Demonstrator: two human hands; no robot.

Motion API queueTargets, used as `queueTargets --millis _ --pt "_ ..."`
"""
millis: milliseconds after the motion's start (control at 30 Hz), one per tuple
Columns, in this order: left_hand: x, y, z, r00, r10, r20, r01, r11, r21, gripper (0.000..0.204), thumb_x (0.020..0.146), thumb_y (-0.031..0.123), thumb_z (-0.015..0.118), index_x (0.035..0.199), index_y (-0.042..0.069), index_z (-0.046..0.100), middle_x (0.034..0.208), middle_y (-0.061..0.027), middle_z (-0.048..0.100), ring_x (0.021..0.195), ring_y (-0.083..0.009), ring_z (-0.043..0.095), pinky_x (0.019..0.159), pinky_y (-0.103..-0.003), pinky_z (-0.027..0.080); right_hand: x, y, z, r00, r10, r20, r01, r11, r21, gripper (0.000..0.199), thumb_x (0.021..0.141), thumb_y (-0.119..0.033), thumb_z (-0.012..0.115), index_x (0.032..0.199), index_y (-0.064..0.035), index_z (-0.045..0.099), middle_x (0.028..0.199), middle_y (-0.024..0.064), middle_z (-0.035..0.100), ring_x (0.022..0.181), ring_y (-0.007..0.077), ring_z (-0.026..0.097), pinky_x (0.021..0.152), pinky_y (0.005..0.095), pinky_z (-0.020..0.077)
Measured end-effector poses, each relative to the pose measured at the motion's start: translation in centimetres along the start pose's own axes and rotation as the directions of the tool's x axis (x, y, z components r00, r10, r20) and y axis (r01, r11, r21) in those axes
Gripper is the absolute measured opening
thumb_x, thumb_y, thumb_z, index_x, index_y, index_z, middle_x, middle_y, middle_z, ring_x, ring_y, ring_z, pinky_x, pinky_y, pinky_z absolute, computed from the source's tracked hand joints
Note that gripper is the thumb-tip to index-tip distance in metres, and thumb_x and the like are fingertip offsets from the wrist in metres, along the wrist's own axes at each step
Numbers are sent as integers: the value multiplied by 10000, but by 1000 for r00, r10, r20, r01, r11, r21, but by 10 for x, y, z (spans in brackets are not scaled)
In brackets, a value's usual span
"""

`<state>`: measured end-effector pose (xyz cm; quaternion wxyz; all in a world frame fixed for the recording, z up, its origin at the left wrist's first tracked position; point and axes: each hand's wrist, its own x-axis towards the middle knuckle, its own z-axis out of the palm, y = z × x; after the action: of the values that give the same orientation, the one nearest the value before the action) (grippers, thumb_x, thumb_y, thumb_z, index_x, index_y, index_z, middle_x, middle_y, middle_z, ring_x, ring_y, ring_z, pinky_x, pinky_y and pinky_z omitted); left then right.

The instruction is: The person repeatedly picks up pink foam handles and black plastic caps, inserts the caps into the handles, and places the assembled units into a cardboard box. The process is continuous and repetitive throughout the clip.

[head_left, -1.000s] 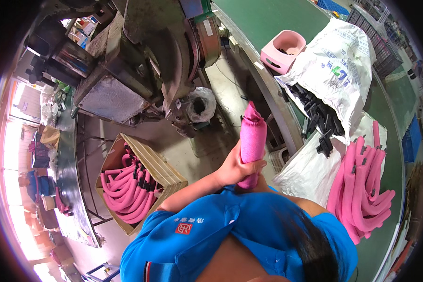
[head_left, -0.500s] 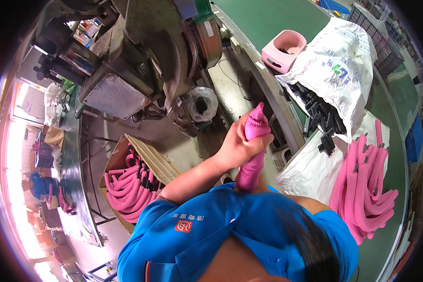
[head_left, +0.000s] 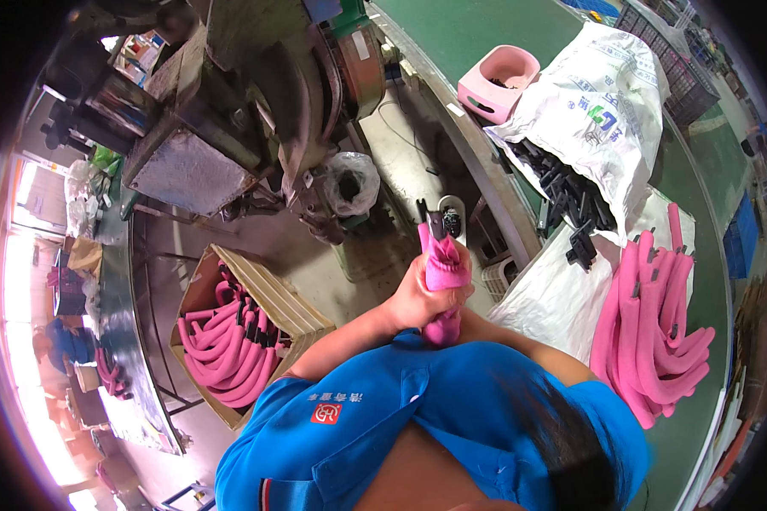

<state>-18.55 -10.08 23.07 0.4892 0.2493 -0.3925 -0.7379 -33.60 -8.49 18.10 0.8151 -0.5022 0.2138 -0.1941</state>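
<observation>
In front of my chest, my left hand (head_left: pixel 418 294) is closed around a pink cloth piece (head_left: pixel 447 274) with a gathered, ruffled end. Just beyond that end a black two-pronged plastic part (head_left: pixel 435 223) sticks up, with a slim pink piece (head_left: pixel 424 235) beside it. My right forearm (head_left: pixel 507 339) comes in from the right toward the cloth's lower end. Pink material hides my right hand there, so its fingers do not show. At the right lies a pile of pink foam tubes (head_left: pixel 648 315) with dark ends.
A cardboard box (head_left: pixel 268 289) of bent pink tubes stands at left. On the green bench (head_left: pixel 452 30) are a pink bin (head_left: pixel 501 81) and a white sack (head_left: pixel 601 102) spilling black plastic parts (head_left: pixel 575 196). A heavy machine (head_left: pixel 204 128) and a plastic-lined bucket (head_left: pixel 349 183) are ahead.
My hands and the pink cloth have moved slightly left and toward my body. The black pronged part has come into sight beyond the gathered end. The whole view has shifted slightly.
</observation>
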Motion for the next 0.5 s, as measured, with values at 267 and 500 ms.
queueTargets --millis 267,500 --pt "-1 1 7 963 -164 215 90 944 317 371 729 26 673 1067 66 527 922 -1 562 796 -83 514 708 -248 449 -17 -147 -46 955 -292 -46 198 748 -634 387 930 -426 497 875 -46 549 699 51 537 639 128 520 582 290 407" --pt "-8 45 9 829 -472 300 174 728 664 408 712 82 706 1098 37 580 917 -47 624 847 -125 566 802 -269 457 -12 -136 -41 954 131 271 84 750 -656 483 923 -384 527 613 -13 507 540 32 481 510 114 438 482 308 358"
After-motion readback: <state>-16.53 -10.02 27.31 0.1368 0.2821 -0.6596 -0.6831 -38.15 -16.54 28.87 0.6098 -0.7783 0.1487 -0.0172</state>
